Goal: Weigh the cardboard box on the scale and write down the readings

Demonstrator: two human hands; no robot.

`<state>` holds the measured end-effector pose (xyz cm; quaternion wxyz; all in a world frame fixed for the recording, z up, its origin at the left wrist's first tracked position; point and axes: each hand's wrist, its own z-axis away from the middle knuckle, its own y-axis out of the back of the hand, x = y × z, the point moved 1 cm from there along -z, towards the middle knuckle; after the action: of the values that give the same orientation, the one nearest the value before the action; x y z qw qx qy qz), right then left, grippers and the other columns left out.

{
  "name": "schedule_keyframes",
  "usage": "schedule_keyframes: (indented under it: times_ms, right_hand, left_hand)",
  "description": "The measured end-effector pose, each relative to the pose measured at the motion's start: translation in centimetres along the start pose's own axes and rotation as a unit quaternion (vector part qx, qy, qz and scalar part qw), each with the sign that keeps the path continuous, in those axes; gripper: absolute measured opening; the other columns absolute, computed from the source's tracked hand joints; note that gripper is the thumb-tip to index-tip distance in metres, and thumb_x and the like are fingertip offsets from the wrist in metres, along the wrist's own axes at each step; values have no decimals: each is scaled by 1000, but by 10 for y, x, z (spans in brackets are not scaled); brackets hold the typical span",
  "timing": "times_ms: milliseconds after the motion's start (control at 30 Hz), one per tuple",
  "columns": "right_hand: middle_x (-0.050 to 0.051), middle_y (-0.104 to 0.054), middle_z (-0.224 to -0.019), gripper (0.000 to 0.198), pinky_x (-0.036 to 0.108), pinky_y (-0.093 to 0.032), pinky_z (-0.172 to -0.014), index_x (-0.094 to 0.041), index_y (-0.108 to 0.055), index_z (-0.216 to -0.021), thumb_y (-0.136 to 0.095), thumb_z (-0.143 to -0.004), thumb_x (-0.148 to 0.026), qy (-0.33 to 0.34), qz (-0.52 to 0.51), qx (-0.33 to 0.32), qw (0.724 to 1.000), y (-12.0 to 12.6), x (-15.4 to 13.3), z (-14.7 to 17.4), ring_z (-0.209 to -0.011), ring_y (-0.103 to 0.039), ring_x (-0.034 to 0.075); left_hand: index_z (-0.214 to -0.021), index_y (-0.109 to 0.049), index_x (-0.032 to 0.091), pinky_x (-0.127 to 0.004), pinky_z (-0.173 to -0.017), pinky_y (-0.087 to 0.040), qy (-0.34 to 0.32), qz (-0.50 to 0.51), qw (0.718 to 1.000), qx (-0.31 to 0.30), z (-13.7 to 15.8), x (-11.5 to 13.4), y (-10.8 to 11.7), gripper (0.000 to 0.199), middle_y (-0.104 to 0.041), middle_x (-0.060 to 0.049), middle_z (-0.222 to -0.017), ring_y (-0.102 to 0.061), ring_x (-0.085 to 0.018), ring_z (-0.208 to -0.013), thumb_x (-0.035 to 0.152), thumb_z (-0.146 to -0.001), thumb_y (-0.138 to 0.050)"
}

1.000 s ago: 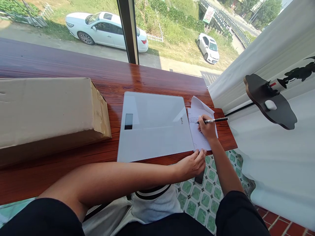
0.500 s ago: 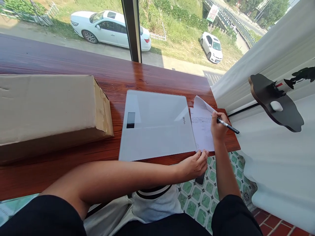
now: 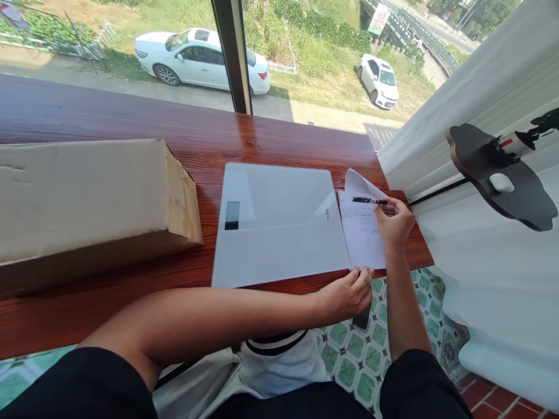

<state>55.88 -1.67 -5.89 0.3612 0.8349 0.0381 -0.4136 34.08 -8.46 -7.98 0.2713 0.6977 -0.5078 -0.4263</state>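
Observation:
My right hand (image 3: 396, 224) is closed around a black-and-white pen (image 3: 369, 201), which now lies pointing left across the printed sheet of paper (image 3: 362, 241). The pen is over the upper part of that sheet, above its lines of text. At the top, a page curls upward. My left hand (image 3: 349, 295) reaches across to the sheet's near edge, its fingers closed on that edge by the table's rim. Directly left of the sheet lies a flat white glass scale (image 3: 279, 233) with a small dark display.
A large cardboard box (image 3: 87, 198) takes up the left of the wooden table (image 3: 283, 137). White curtains (image 3: 502, 279) hang at the right, beside a dark wavy shelf (image 3: 480, 169). A black object (image 3: 363, 317) shows below my left hand. Beyond the window stand white cars.
The pen has swung round in my right hand, from pointing down to the right to pointing left over the sheet. My left hand stays at the paper's edge. The view has shifted slightly.

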Motion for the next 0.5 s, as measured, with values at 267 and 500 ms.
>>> schedule_keyframes:
  times_ms: [267, 500]
  right_hand:
    - [9, -73, -81, 34, 31, -57, -76, -12, -73, -104, -67, -72, -22, -15, 53, -21, 998, 0, -4, 3, -71, -69, 19]
    - [6, -72, -78, 33, 29, -54, -75, -14, -73, -104, -63, -74, -23, 5, 77, -34, 996, -1, -5, 4, -67, -66, 16]
  left_hand:
    - [-118, -66, 11, -42, -101, -46, -12, 2, 1000, -7, -1, -3, 2, 34, -65, -19, -130, -62, -26, -120, 24, -97, -42]
    - [-115, -66, 12, -40, -99, -46, -19, 3, 1000, -4, 0, -4, 3, 34, -65, -19, -131, -62, -26, -120, 23, -97, -40]
